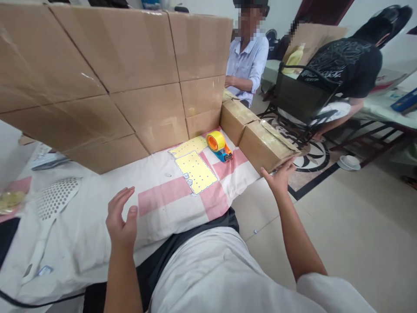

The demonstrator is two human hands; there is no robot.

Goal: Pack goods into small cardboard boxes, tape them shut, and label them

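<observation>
The taped cardboard box (265, 145) lies at the right edge of the counter (97, 226), and the right hand (279, 178) touches its near corner with spread fingers, an open grip. The left hand (121, 221) hovers open over the cloth, well apart from the box. Farther on lie a yellow sheet (195, 170) and a tape dispenser (219, 145). Behind stands a cardboard wall (114, 74).

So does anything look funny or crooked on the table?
Yes. The taped box at the table's right end pokes out past the edge over the floor, and the right hand touches its corner. The left hand hovers open above the cloth. The tape roll sits flat beside the yellow sheets.
</observation>
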